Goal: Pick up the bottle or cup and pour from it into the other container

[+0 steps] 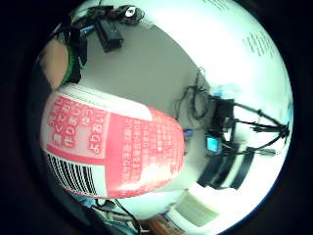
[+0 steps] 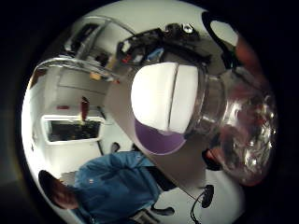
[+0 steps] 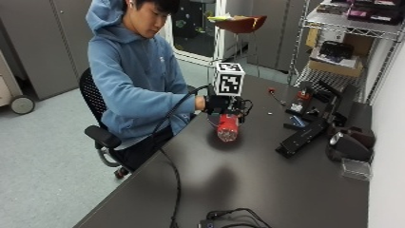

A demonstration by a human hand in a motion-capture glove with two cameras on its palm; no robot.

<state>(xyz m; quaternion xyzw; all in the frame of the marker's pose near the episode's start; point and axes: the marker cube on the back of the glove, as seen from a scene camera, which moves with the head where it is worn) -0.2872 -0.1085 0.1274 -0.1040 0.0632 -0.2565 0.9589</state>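
Observation:
My gloved right hand (image 3: pixel 218 103) grips a clear bottle with a red label (image 3: pixel 226 127) and holds it tilted just above the dark table (image 3: pixel 265 185). In the little finger side palm view the red and white label (image 1: pixel 112 152) fills the space close to the palm. In the thumb side palm view the bottle's white cap (image 2: pixel 163 95) is on the neck, and a purple cup (image 2: pixel 159 140) stands on the table right behind the cap. In the outside view the cup is hidden behind the bottle and hand.
Black devices and boxes (image 3: pixel 307 133) lie along the table's right side. A clear small box (image 3: pixel 355 168) sits near the right edge and a cable (image 3: pixel 227 216) at the front. A wire shelf (image 3: pixel 342 42) stands behind the table.

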